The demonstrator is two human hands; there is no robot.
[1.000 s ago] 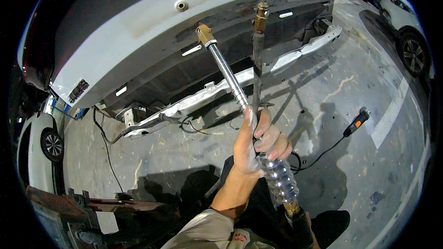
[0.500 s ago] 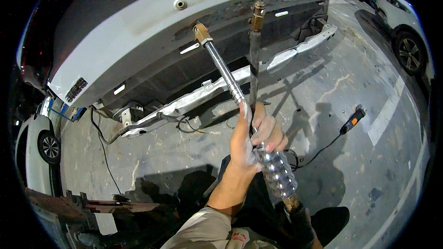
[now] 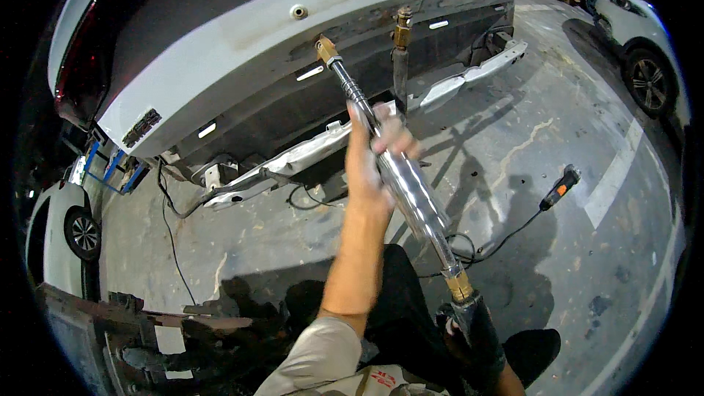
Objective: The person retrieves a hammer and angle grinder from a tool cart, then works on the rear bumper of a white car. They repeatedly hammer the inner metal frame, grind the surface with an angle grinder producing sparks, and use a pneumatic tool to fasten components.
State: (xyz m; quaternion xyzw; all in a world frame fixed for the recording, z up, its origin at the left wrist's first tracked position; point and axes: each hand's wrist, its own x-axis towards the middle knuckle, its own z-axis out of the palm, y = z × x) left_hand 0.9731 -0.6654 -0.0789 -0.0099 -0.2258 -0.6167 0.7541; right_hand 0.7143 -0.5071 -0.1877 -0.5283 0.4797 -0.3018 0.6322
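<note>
Chrome-bright metal is what the left hand (image 3: 378,150) is wrapped round: a long slide-hammer-type pulling tool (image 3: 400,176), gripped on its thick polished sliding sleeve approx. at mid-length. Fingers (image 3: 400,139) are curled over the shaft, thumb side towards the camera, so the hand is closed on the tool, not spread; motion blur is seen on the knuckles. The left forearm is raised up from the lower edge, w/ a light sleeve at the shoulder.

The tool's long axis is run diagonally, lower right to upper left. Its brass-coloured tip (image 3: 325,48) is pointed up and away, set against the lower rear edge of a white car body (image 3: 242,51) w/ bumper taken off. Its lower end, w/ a brass collar and a dark handle (image 3: 480,330), is held low near the person's lap by the right hand (image 3: 506,381); only a sliver of that hand is visible at the bottom edge, so its grip can't be told.

A second upright rod w/ brass top (image 3: 401,51) is seen just right of the tip. A detached white bumper strip (image 3: 345,139) is laid on the concrete floor (image 3: 572,264) beneath the car. An orange-and-black corded hand tool (image 3: 559,186) is left on the floor to the right, well apart.
</note>
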